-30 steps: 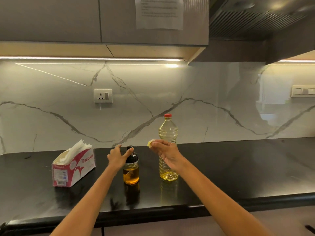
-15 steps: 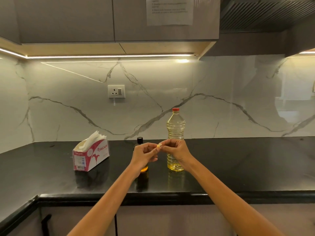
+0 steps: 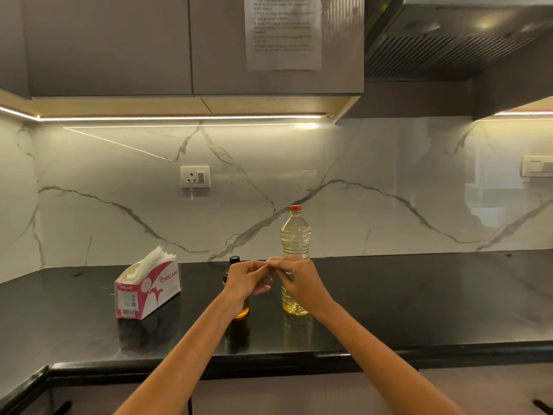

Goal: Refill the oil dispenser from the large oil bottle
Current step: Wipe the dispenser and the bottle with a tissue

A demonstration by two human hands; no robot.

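The large oil bottle [image 3: 295, 235], clear with pale yellow oil and a red cap, stands upright on the black counter [image 3: 419, 301]. Left of it stands the small oil dispenser [image 3: 234, 260] with a black top and some amber oil at its bottom, mostly hidden behind my left hand. My left hand [image 3: 245, 280] and my right hand [image 3: 300, 280] meet fingertip to fingertip in front of both containers. Together they pinch a small pale piece [image 3: 267, 261], almost hidden between the fingers. Neither hand touches the bottle or the dispenser.
A pink and white tissue box [image 3: 149, 290] sits on the counter to the left. The marble wall behind carries a socket [image 3: 195, 177]. Cabinets hang overhead, with a range hood [image 3: 449, 40] at the upper right. The counter's front edge [image 3: 299, 359] runs below my forearms.
My left hand left the dispenser's top and came to my right hand, and both now pinch the small pale piece. The camera pulled back from the counter.
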